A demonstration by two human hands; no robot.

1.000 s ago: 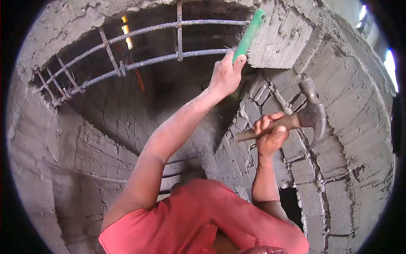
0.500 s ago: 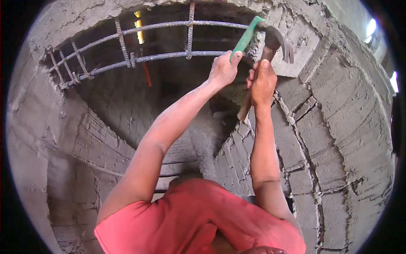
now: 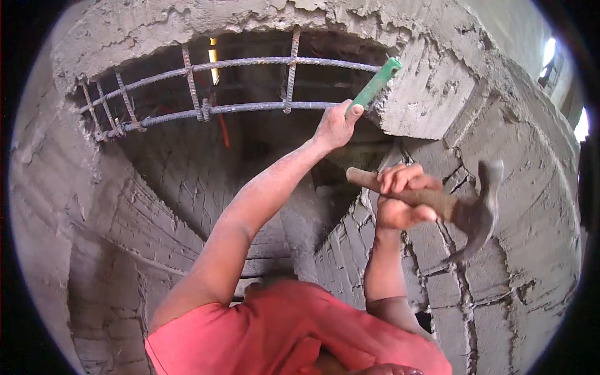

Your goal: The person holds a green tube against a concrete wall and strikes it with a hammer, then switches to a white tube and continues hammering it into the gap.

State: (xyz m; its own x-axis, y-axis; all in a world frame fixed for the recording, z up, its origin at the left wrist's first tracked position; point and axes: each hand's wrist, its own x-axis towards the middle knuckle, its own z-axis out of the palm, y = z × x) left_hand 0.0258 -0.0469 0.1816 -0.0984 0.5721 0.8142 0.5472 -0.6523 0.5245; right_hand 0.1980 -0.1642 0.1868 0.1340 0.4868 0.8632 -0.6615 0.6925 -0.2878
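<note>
My left hand (image 3: 334, 127) is closed around a green chisel (image 3: 376, 83), thumb along it. The chisel slants up to the right, its upper end close to the broken edge of a concrete block (image 3: 431, 90); its lower end is hidden in my fist. Lower and to the right, my right hand (image 3: 403, 195) grips the wooden handle of a claw hammer (image 3: 478, 212). The hammer lies about level, its head out to the right and slightly blurred, well apart from the chisel.
Bent steel rebar (image 3: 250, 107) spans the opening left of the chisel. Rough grey concrete (image 3: 262, 22) arches above. Brickwork with mortar joints (image 3: 447, 275) curves along the right. A dark hollow (image 3: 275, 147) lies beneath the bars.
The hammer has swung down and right, away from the chisel's upper end, and turned from upright to roughly level. My left hand still holds the chisel; the view has shifted slightly.
</note>
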